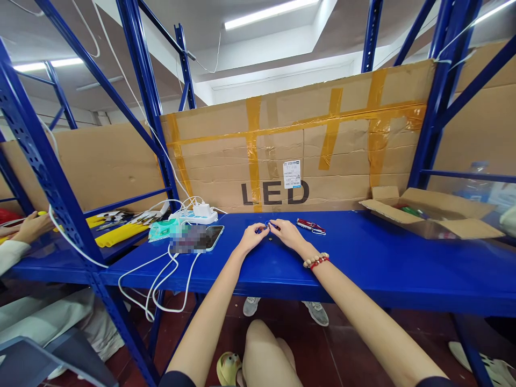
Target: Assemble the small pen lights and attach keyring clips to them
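My left hand (pixel 253 236) and my right hand (pixel 288 235) meet over the middle of the blue table (pixel 346 252). The fingers of both are closed in a pinch, with the fingertips almost touching. A small, thin bluish thing shows between them, too small to name. Just below the fingertips, a tiny dark piece (pixel 270 239) appears to lie on the tabletop. Slim red objects with a pale loop (pixel 310 226) lie a little beyond my right hand; their kind is unclear. Beaded bracelets circle my right wrist.
At the left are a phone (pixel 215 238), a green packet (pixel 161 230), white cables and a power strip (pixel 201 216). An open cardboard box (pixel 439 223) stands at the right. A cardboard panel (pixel 342 156) closes off the back. Another person's hand (pixel 32 227) works at the far left.
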The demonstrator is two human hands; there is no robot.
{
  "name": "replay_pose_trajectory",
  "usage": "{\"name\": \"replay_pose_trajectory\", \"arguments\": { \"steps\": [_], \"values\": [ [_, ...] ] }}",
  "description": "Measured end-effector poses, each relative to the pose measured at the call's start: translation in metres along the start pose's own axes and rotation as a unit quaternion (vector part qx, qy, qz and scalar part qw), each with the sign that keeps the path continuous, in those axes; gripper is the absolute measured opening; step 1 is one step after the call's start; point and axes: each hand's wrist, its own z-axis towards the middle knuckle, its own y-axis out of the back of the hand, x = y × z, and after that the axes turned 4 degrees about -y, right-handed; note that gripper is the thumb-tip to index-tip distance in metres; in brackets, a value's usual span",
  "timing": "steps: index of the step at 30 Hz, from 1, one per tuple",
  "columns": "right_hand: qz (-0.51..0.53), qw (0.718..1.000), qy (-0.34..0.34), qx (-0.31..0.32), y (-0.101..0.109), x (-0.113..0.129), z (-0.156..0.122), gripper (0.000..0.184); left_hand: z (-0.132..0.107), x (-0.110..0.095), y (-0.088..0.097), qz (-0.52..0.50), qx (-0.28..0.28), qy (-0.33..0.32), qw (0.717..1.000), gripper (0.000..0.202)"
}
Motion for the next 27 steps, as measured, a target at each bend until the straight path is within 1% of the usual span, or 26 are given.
{"name": "replay_pose_trajectory", "arguments": {
  "steps": [6, 10, 13, 19, 23, 27],
  "values": [
    [-0.004, 1.0, 0.009, 0.004, 0.0, 0.0, 0.0, 0.03, 0.003, 0.005, -0.001, -0.023, -0.016, -0.017, 0.999, 0.017],
    [-0.005, 1.0, 0.013, 0.014, 0.002, 0.002, -0.001, 0.03, 0.004, 0.007, -0.001, 0.0, -0.024, -0.022, 0.999, 0.014],
    [-0.002, 1.0, 0.018, 0.015, 0.003, 0.003, -0.002, 0.031, 0.003, 0.007, -0.001, 0.013, -0.027, -0.037, 0.999, 0.014],
    [0.017, 1.0, 0.022, 0.006, -0.001, 0.001, -0.001, 0.03, 0.001, 0.005, -0.001, 0.02, -0.043, -0.062, 0.997, 0.012],
    [0.039, 0.999, 0.016, -0.002, -0.007, -0.002, 0.001, 0.029, 0.001, 0.004, 0.0, 0.046, -0.042, -0.076, 0.995, 0.01],
    [0.102, 0.995, 0.009, -0.008, -0.014, -0.002, 0.004, 0.029, 0.001, 0.004, 0.001, 0.109, -0.049, -0.096, 0.988, 0.008]
  ]
}}
